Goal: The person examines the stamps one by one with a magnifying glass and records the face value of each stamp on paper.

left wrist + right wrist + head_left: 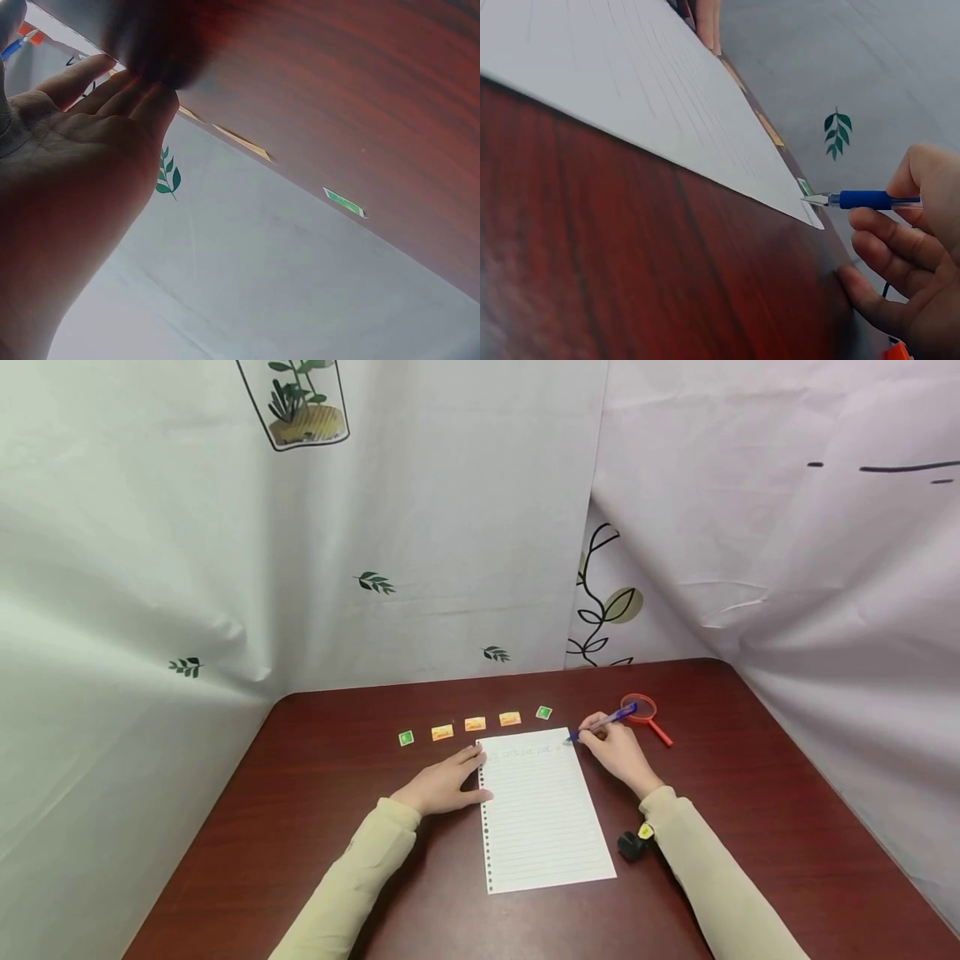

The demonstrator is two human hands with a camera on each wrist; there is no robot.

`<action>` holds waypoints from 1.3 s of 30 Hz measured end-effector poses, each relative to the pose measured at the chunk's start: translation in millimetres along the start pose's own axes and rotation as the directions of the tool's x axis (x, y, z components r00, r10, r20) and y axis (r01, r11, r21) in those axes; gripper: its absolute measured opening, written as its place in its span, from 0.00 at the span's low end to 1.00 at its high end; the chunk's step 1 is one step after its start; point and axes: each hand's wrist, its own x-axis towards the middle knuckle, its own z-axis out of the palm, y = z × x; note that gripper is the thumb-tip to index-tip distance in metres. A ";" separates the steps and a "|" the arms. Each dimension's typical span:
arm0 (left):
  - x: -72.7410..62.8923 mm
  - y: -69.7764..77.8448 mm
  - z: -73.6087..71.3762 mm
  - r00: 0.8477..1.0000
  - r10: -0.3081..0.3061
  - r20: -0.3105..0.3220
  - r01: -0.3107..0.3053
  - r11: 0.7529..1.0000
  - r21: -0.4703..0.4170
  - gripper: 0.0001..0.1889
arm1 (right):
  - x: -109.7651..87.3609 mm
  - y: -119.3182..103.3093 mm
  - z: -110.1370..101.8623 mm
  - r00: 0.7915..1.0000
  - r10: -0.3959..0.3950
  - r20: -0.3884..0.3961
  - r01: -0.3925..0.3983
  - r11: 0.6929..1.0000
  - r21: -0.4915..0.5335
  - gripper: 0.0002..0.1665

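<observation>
A lined sheet of paper (543, 818) with punched holes down its left edge lies on the dark red table. Faint handwriting runs along its top line. My right hand (617, 753) pinches a blue pen (617, 713), its tip at the sheet's upper right corner. In the right wrist view the pen (864, 199) has a blue grip and a pointed metal tip. With fingers spread, my left hand (446, 783) rests on the sheet's left edge. The left wrist view shows that hand (97, 142) from the palm side, its fingertips at the table.
Beyond the sheet, several small cards stretch in a row, orange ones (475, 724) between a green one (406, 738) and another green one (543, 712). A red magnifying glass (660, 732) lies past my right hand. A black object (632, 845) sits by the right sleeve.
</observation>
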 end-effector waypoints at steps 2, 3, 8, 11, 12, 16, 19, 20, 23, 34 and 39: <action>-0.1 0.4 -0.7 1.000 0.000 -0.004 0.000 1.000 -0.006 0.42 | 0.0 0.0 -0.2 1.000 -0.002 0.003 0.002 1.000 0.001 0.03; -0.1 0.4 -1.0 1.000 0.001 -0.003 -0.001 1.000 -0.006 0.42 | 0.0 0.1 -0.2 1.000 -0.004 0.003 0.004 1.000 0.002 0.03; 0.5 -0.4 -0.6 1.000 0.008 0.000 -0.008 1.000 -0.004 0.42 | 0.1 1.1 -0.6 1.000 0.000 -0.001 0.000 1.000 0.004 0.04; 1.0 -1.1 0.2 1.000 0.012 -0.001 -0.012 1.000 0.001 0.42 | 0.5 1.5 -1.0 1.000 -0.001 -0.005 0.001 1.000 0.006 0.04; 1.2 -1.2 0.3 1.000 0.013 0.002 -0.013 1.000 0.006 0.42 | 0.7 1.5 -1.3 1.000 -0.003 -0.008 0.003 1.000 0.007 0.03; 1.7 -1.1 0.3 1.000 0.022 0.001 -0.022 1.000 0.005 0.42 | 1.0 1.7 -2.5 1.000 -0.001 -0.019 0.001 1.000 0.010 0.03; 1.7 -1.0 0.5 1.000 0.019 0.001 -0.019 1.000 0.005 0.42 | 1.0 1.7 -3.0 1.000 0.010 -0.023 -0.010 1.000 0.012 0.03; 1.5 -1.0 0.5 1.000 0.019 -0.001 -0.019 1.000 0.004 0.42 | 0.9 1.7 -3.1 1.000 0.012 -0.022 -0.012 1.000 0.012 0.03; 1.8 -1.8 1.5 1.000 0.018 -0.002 -0.018 1.000 0.003 0.42 | 1.1 2.3 -2.7 1.000 0.016 -0.025 -0.016 1.000 0.011 0.03; 1.9 -2.6 3.7 1.000 0.011 0.004 -0.011 1.000 0.007 0.43 | 0.0 1.8 -2.1 1.000 0.023 -0.016 -0.023 1.000 0.012 0.02; 1.4 -1.4 2.1 1.000 0.011 0.003 -0.011 1.000 0.004 0.42 | -0.5 1.7 -1.0 1.000 0.016 -0.005 -0.016 1.000 0.012 0.02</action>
